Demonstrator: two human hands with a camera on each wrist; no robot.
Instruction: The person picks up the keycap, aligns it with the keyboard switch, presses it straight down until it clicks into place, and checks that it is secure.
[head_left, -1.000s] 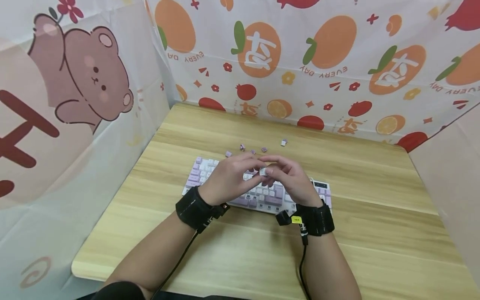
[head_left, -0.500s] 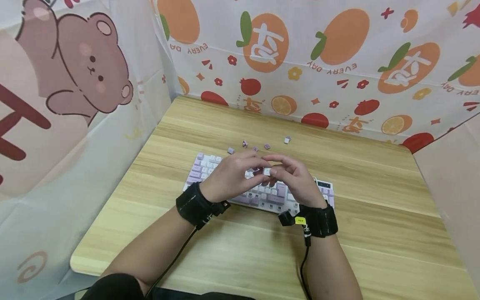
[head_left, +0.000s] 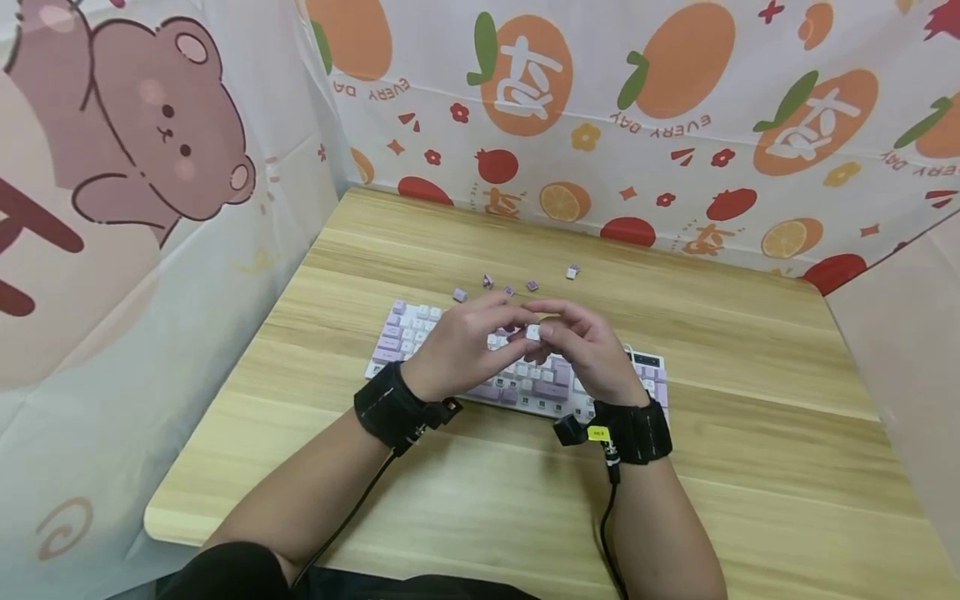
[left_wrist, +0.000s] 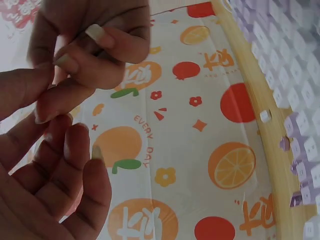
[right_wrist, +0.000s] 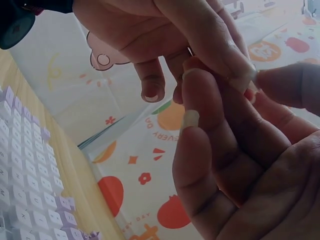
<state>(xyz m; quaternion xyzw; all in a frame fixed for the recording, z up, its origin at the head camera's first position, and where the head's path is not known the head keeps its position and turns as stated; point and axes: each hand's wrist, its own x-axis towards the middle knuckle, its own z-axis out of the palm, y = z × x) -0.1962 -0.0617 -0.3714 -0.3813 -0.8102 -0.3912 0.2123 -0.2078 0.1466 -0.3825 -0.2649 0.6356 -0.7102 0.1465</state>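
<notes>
L hand (head_left: 461, 354) & R hand (head_left: 588, 357) meet over kbd (head_left: 551, 387), fingers of each pinching one cap (head_left: 532, 332) btwn them. Cap: small, white, squarish; one face twd head cam, long axis can't tell. Kbd: white w/ lilac keys, some switches (head_left: 541, 405) bare; long axis runs L–R, R end a bit nearer. Loose caps (head_left: 532, 286), lilac/white, lie just behind on bench (head_left: 480, 492). Fruit-print cloth (head_left: 585, 92) at back.

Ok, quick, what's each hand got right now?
Left hand: up against a small white keycap; can't tell whether it grips.
Right hand: closed, pinching that keycap.
</notes>
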